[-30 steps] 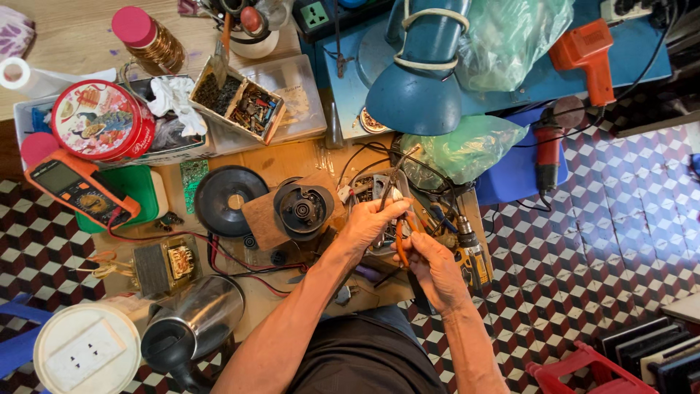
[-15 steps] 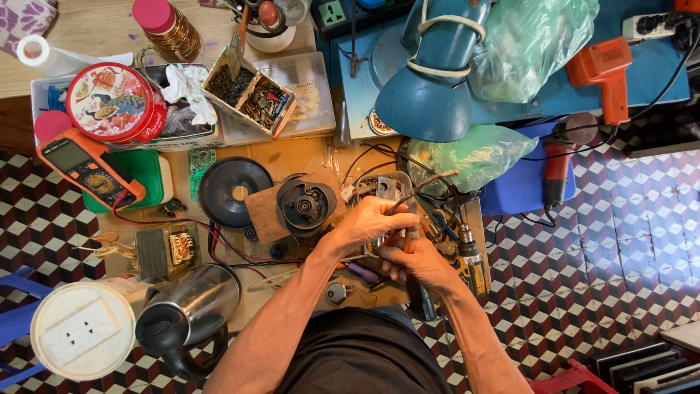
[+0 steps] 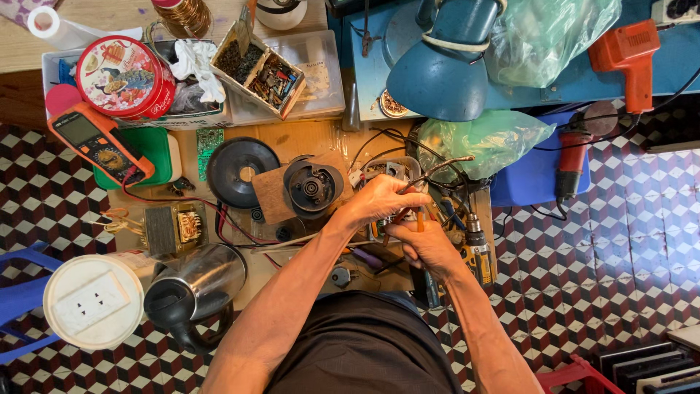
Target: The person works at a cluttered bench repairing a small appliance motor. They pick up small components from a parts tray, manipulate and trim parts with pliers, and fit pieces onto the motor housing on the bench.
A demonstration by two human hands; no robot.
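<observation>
Checkered tiles run under a low wooden board (image 3: 306, 138) crowded with repair clutter, and your two hands meet just right of its middle. Your left hand (image 3: 379, 201) is curled tight around a bent metal rod (image 3: 437, 169) that pokes out toward 2 o'clock, over a small open device (image 3: 386, 171) with wires. Your right hand (image 3: 426, 244) sits just below, at 5 o'clock from the left, fingers closed on a thin orange-handled tool (image 3: 419, 219) standing nearly upright between the hands. What the tool tip touches is hidden by your fingers.

By the look of it you are in the middle of fine work on that small device, steadying with one hand and working with the other. Your next move probably calls for small, slow wrist motion rather than any reach, with the rod held firm so it does not swing.

Room is tight. At 9 o'clock from your hands a black round motor (image 3: 313, 186) lies on a scrap of board, near your left wrist. At 3 o'clock a yellow drill (image 3: 477, 248) lies just beside your right hand, and loose black wires (image 3: 379, 142) loop at 12 o'clock. A green plastic bag (image 3: 488, 142) and a blue lamp shade (image 3: 437, 80) crowd the far side. The freest space is back toward your lap at 6 o'clock, so draw your elbows that way
</observation>
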